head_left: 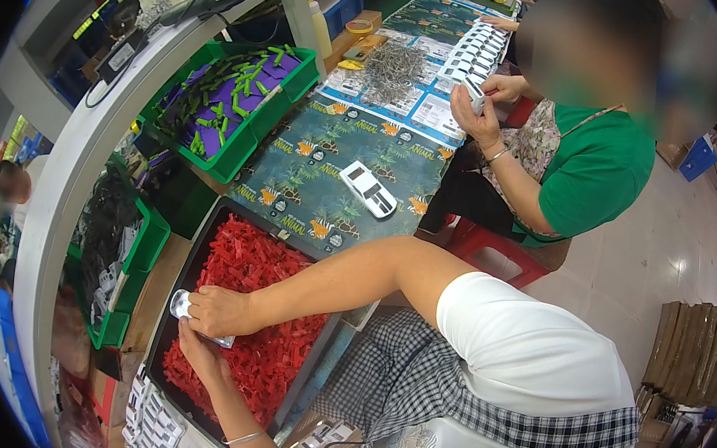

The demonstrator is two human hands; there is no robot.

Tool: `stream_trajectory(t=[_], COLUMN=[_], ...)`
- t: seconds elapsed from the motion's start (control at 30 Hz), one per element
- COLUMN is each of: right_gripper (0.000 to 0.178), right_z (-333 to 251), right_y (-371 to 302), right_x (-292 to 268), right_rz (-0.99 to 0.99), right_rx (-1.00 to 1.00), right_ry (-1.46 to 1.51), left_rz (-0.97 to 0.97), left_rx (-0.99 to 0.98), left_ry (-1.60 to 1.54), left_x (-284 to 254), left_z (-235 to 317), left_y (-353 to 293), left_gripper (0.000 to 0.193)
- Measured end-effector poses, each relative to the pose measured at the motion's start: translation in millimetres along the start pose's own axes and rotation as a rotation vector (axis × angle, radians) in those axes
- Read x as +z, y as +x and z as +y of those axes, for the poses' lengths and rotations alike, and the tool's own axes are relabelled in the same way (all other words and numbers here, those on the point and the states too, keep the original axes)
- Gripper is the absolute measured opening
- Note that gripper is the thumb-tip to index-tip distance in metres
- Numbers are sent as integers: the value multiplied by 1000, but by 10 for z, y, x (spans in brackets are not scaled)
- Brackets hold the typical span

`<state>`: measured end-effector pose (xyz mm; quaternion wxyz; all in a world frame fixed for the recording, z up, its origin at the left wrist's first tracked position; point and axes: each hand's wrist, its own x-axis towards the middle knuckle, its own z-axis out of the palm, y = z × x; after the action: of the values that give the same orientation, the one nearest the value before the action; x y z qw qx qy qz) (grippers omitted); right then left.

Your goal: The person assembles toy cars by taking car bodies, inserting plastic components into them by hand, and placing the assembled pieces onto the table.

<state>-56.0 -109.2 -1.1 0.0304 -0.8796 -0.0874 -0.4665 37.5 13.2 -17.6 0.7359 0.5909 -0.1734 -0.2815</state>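
Observation:
Over a black tray of red plastic parts, both my hands meet at a white toy car body. My right hand is closed around it from above, hiding most of it. From below, the fingers of my left hand press against its near side. One end of the body sticks out left of my fingers, and a pale edge shows below my right hand. Another white toy car with dark windows lies on the patterned table cover, beyond the tray.
A green crate of purple and lime-green parts stands behind the tray; another green crate holds grey parts. White car bodies lie at lower left. Across the table, a co-worker holds a white car beside a metal-parts pile.

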Motion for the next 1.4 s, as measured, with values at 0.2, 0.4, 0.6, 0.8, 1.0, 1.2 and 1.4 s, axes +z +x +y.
stream_trajectory(t=[0.2, 0.4, 0.6, 0.8, 1.0, 1.2, 1.4], right_gripper=[5, 3, 16, 12, 6, 8, 9], right_z=[20, 84, 201, 253, 185, 226, 188], right_y=[23, -37, -24, 64, 84, 100, 105], right_x=[103, -88, -186, -160, -139, -161, -173], right_rz=[-84, -315, -470, -260, -200, -168, -151], right_rx=[4, -67, -69, -82, 16, 114, 164], right_ry=[-14, -19, 333, 286, 68, 130, 100], left_rz=[9, 91, 93, 62, 31, 39, 21], left_rx=[-10, 54, 4, -10, 107, 115, 108], left_ry=[16, 35, -123, -99, 56, 25, -39], left_x=[-67, 118, 238, 251, 284, 294, 317], left_z=[-87, -104, -27, 14, 10, 51, 60], left_y=[28, 25, -77, -136, -160, -147, -168], left_gripper=[23, 29, 28, 29, 32, 32, 31])
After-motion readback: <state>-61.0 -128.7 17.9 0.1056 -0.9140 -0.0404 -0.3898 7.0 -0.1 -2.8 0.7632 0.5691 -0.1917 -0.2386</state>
